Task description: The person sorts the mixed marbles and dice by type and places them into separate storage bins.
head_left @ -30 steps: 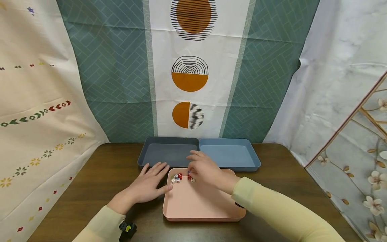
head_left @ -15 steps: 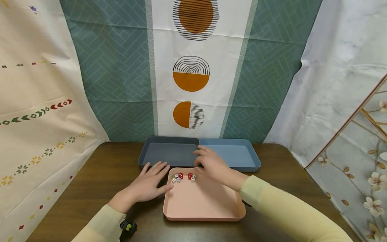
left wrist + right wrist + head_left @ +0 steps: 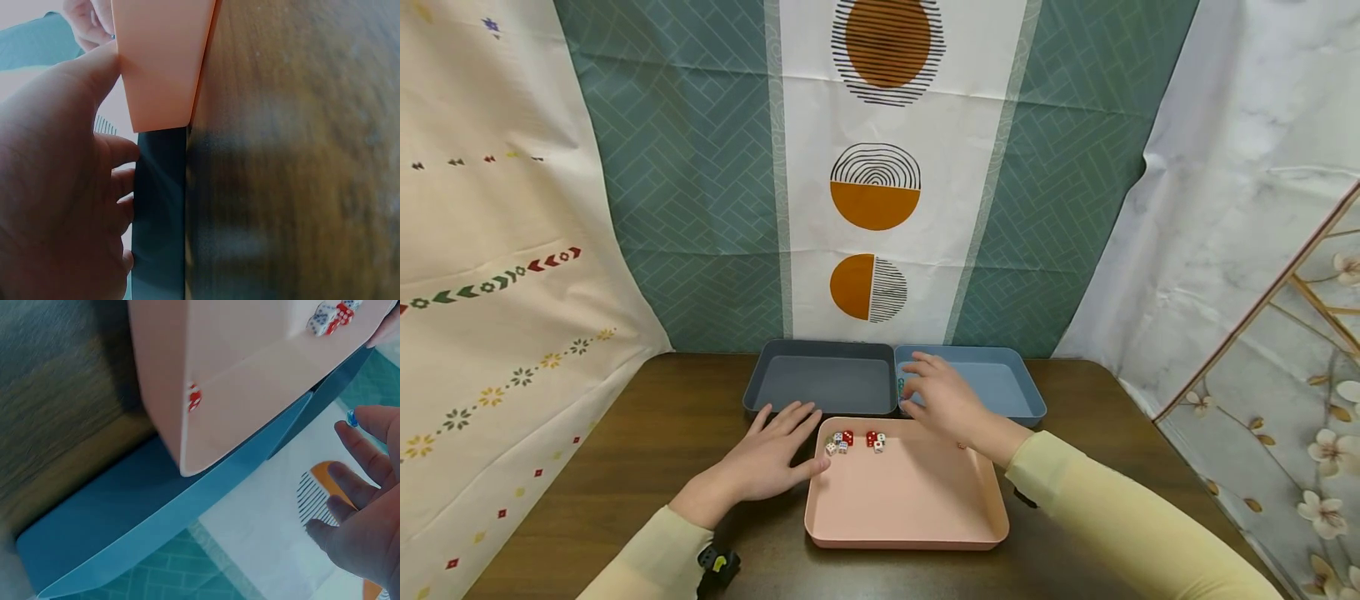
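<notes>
My right hand [image 3: 945, 398] is over the left part of the light blue tray [image 3: 992, 380]. Its thumb and index finger pinch a small shiny blue piece [image 3: 352, 418], while the other fingers are spread. A tiny green piece [image 3: 900, 383] shows by that tray's left wall. My left hand [image 3: 762, 460] lies with straight, spread fingers; its thumb touches the left rim of the pink tray [image 3: 917, 500] and its fingertips overlap the dark grey tray [image 3: 831, 379]. White dice [image 3: 842, 447] and a red die [image 3: 847, 437] cluster in the pink tray's back left corner.
Another small group with a red die [image 3: 871, 438] and white dice [image 3: 878, 447] sits right of the corner cluster. A red and white die [image 3: 194, 398] lies at the pink tray's right end, mostly hidden by my wrist in the head view. Patterned cloth hangs behind the table [image 3: 647, 467].
My right hand has moved from the dice in the pink tray back and right to over the light blue tray, carrying the small blue piece. My left hand has stayed in place.
</notes>
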`<control>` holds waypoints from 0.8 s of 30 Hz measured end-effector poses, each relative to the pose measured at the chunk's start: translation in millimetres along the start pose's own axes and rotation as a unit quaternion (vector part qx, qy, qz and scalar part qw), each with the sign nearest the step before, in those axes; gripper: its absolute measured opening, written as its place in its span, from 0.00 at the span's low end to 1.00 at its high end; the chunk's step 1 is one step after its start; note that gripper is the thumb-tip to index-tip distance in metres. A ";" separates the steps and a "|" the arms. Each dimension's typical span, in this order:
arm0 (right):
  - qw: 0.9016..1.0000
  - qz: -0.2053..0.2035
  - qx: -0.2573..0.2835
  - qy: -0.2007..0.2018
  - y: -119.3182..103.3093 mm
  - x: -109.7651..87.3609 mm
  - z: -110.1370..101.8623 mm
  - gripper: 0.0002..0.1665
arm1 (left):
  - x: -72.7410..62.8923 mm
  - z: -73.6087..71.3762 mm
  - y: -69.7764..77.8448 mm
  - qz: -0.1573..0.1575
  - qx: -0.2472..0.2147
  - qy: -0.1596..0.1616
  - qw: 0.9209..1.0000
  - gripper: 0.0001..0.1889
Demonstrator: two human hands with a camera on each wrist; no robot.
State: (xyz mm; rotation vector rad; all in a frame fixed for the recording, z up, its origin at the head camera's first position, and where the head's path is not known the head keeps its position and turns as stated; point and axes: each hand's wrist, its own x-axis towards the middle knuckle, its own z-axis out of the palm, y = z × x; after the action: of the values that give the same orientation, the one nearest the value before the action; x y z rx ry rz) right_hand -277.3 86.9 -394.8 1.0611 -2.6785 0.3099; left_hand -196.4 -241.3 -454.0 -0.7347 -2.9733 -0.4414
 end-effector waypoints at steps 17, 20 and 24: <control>0.998 0.054 -0.042 -0.006 36.0 3.0 8.9 0.06 | 0.0 1.7 -1.8 -0.003 0.001 0.002 1.000 0.46; 0.997 0.064 -0.048 -0.009 41.4 5.3 11.1 0.06 | -0.2 1.5 -1.8 -0.004 0.001 0.002 1.000 0.47; 0.996 0.074 -0.051 -0.009 47.8 7.7 12.5 0.06 | 0.1 1.2 -1.6 -0.003 -0.001 0.001 1.000 0.48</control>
State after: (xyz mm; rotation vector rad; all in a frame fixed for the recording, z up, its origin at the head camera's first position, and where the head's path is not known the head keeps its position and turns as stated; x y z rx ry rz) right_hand -317.7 112.5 -409.5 0.8435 -2.7624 0.1882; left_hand -197.2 -242.2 -455.6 -0.7249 -2.9747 -0.4460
